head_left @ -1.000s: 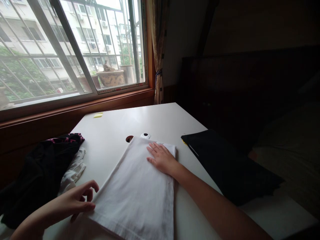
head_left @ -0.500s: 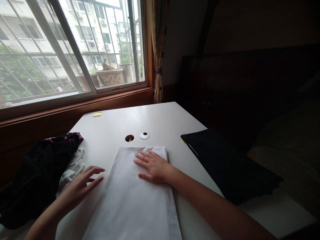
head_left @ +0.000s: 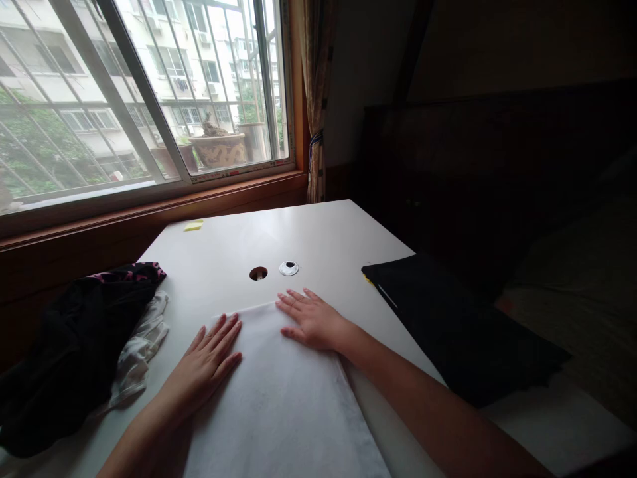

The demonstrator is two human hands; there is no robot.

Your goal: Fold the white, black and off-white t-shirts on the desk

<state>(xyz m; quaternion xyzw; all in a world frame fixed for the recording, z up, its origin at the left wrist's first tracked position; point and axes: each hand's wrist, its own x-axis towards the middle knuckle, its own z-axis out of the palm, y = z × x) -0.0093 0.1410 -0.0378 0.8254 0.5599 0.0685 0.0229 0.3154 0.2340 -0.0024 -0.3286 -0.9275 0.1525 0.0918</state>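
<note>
The left hand [head_left: 212, 362] lies open at the 11 o'clock corner of a flat, folded white fabric piece [head_left: 279, 405], its fingers spread over the edge and gripping nothing. The right hand [head_left: 311, 325], likewise open and ungripping, rests palm down at the 1 o'clock corner. Half a second ago the left hand hung clear of the cloth at its left side; now both hands press near the far edge, so that end is pinned from two sides. The cloth has also slid nearer the wearer: a second ago it partly covered the round dark cut-out hole [head_left: 258, 275], which now shows whole.

Counting outward from the cloth: two hands, one white piece, one glossy white tabletop [head_left: 318, 232] under it. Toward 12 o'clock are two round openings, that bare hole and one with a white ring-shaped grommet [head_left: 288, 272]. One small yellow paper patch [head_left: 193, 226] sits at 11. Between 9 and 10 lie at least two crumpled garments, one black with pink patterning [head_left: 64, 358], one shiny off-white [head_left: 142, 352]. At 2 to 3 lies dark flat fabric [head_left: 448, 325]; its layers cannot be counted.
</note>
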